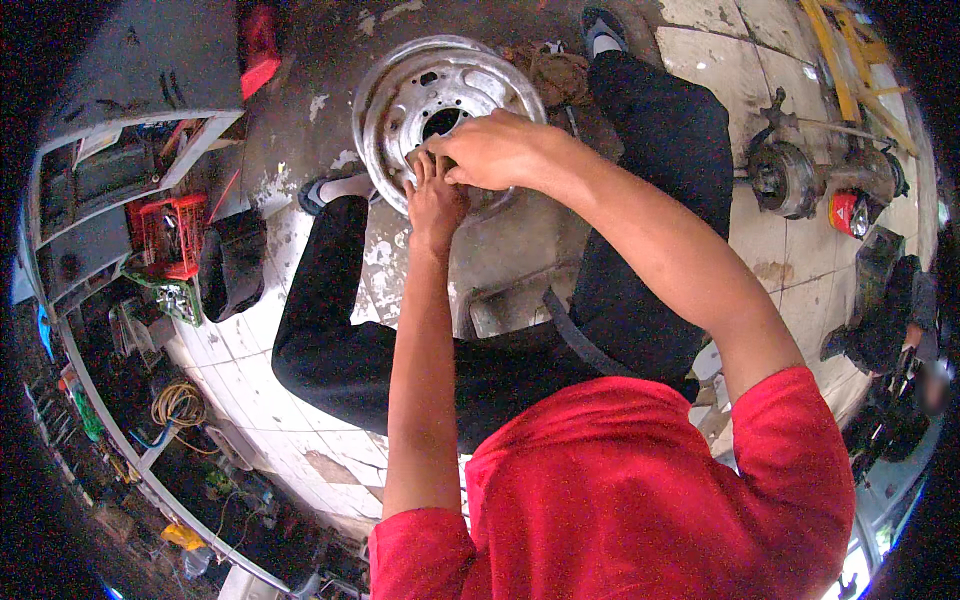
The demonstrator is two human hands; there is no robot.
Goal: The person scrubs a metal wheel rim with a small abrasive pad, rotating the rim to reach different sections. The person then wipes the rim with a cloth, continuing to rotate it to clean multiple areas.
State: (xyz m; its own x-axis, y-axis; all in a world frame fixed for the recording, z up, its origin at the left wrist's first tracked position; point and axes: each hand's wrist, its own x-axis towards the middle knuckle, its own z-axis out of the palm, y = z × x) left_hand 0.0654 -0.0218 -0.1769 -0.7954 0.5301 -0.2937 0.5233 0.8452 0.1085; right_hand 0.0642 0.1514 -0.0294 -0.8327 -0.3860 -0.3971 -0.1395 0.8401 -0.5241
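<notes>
A bare metal wheel rim (378,100) with a round centre hole lies on the floor between my legs. Both hands are over its near side, close together. My left hand (437,207) rests there with its fingers stretched out and slightly apart. From the right, my right hand (495,150) reaches across, its fingers bent and pressed together beside the left fingertips. Whatever the right fingers may hold is hidden.
Red crates (178,235) and a grey metal cabinet (75,235) stand at the left. A coiled hose (178,405) lies lower down. At the right are an axle with a hub (783,180), a red can (848,213) and a yellow frame (835,60). Another person (890,350) sits far right.
</notes>
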